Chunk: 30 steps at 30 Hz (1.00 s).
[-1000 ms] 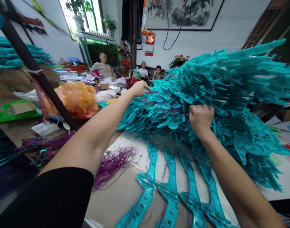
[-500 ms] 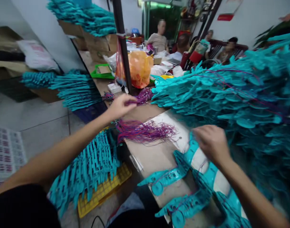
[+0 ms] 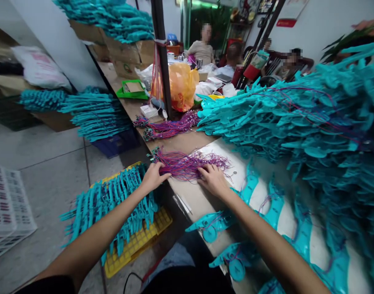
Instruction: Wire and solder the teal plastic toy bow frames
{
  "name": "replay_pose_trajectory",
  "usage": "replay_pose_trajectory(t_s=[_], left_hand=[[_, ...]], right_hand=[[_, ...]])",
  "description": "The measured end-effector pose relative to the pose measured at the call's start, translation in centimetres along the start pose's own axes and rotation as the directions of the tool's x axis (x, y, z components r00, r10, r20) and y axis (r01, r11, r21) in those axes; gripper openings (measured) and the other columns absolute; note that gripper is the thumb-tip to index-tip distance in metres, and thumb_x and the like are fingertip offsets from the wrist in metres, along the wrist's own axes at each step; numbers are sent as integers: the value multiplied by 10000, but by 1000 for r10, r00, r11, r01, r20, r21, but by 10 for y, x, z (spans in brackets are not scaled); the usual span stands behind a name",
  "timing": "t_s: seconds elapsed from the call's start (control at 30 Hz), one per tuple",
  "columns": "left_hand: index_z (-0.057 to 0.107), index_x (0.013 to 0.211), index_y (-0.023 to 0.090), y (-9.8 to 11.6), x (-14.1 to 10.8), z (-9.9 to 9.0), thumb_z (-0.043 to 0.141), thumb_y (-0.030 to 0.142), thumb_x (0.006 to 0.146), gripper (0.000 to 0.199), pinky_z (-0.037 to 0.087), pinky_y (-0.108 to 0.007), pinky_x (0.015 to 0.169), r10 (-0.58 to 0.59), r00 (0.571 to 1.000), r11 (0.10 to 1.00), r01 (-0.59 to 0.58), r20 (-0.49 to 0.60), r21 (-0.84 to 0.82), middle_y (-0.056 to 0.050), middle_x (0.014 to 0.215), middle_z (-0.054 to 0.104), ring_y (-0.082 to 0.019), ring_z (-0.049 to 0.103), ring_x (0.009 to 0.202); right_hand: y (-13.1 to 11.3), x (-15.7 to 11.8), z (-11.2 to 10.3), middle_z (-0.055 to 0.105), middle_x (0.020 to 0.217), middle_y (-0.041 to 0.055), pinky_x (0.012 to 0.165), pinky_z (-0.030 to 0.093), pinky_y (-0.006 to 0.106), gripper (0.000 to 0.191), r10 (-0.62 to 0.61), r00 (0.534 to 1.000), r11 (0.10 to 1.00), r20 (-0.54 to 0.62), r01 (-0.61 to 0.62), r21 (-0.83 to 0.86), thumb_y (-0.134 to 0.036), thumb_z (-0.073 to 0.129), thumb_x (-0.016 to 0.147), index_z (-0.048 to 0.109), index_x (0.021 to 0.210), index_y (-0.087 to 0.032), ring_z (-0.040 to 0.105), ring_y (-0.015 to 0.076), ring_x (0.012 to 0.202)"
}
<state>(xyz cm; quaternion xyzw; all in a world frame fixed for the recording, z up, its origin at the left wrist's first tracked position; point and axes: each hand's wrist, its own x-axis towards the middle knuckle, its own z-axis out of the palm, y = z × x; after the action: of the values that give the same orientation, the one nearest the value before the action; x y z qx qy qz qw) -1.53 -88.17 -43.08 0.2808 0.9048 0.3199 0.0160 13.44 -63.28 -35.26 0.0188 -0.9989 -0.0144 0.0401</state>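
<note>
A loose bundle of thin purple and red wires (image 3: 182,163) lies across the table (image 3: 191,196). At its left end, by the small connectors, my left hand (image 3: 154,175) rests with thumb and fingers apart. My right hand (image 3: 213,176) touches the near side of the bundle farther right, fingers spread and bent over the strands. Neither hand has the bundle lifted. Behind it lies a second wire bundle (image 3: 174,127). Teal plastic parts with wires (image 3: 217,222) lie in rows below my right forearm.
A large heap of teal parts (image 3: 281,118) fills the right side. More teal parts (image 3: 113,204) sit on a yellow crate (image 3: 137,241) at lower left. A dark post (image 3: 162,61) rises beyond the wires, near an orange bag (image 3: 182,85). People sit farther back.
My left hand has moved down from the back bundle to the front bundle's left end. My right hand has moved left from above the teal parts onto the wires.
</note>
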Motion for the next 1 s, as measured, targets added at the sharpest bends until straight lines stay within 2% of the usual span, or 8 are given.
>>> replay_pose_trajectory(t_s=[0.1,0.27,0.43,0.57,0.67,0.73,0.8,1.0], left_hand=[[604,986,227,5,8,-10,500,397,903,216,475,-334,772,87,995,988,-94,56,119,-70,929,576,-240,597,889],[635,992,211,34,49,-31,439,316,936,229,446,-335,758,291,944,896,-325,153,303,-99,961,575,-248,592,895],[668,997,180,68,102,-12,456,278,929,243,434,-340,831,386,883,850,-453,266,269,-111,983,591,-247,591,949],[646,1126,181,80,121,-5,573,344,873,310,448,-309,853,439,841,843,-508,316,180,-100,1034,625,-230,604,976],[555,1264,180,66,112,-27,591,388,854,461,456,-287,885,450,876,887,-462,174,27,-84,1138,629,-200,604,1010],[591,1178,168,46,96,-44,531,372,878,368,471,-293,853,325,946,945,-325,-16,-39,-78,1084,644,-186,616,941],[645,984,169,25,75,-53,499,365,880,265,479,-304,783,182,977,983,-185,-112,-18,-67,932,653,-187,612,832],[643,854,198,6,31,-22,589,413,828,223,467,-321,754,135,989,984,-141,61,111,-58,831,652,-222,601,837]], right_hand=[[2,10,7,578,1159,131,809,352,356,285,56,997,995,48,-52,-89,-356,484,947,634,1141,-211,470,264,1023],[21,18,9,567,1129,134,766,327,347,283,164,985,974,53,-153,-169,-327,416,971,658,1064,-216,461,260,1002],[56,21,8,557,1134,147,726,322,340,319,344,939,921,20,-333,-203,-339,385,977,656,1074,-201,457,263,987],[77,25,7,555,1140,151,740,322,342,314,414,910,888,3,-403,-221,-320,393,972,659,1067,-181,462,261,992],[81,24,4,561,1138,146,763,321,353,311,407,913,894,11,-396,-212,-309,399,964,668,1049,-180,468,263,996],[81,21,-1,575,1128,139,776,317,362,302,383,924,906,17,-372,-202,-294,412,952,671,1060,-184,472,269,1002],[78,17,-7,591,1124,131,783,309,369,300,355,935,916,-5,-349,-199,-261,426,935,658,1112,-192,470,277,1013],[56,19,-16,604,1157,128,803,307,356,318,229,967,962,-113,-242,-123,-253,409,946,644,1150,-183,458,264,1032]])
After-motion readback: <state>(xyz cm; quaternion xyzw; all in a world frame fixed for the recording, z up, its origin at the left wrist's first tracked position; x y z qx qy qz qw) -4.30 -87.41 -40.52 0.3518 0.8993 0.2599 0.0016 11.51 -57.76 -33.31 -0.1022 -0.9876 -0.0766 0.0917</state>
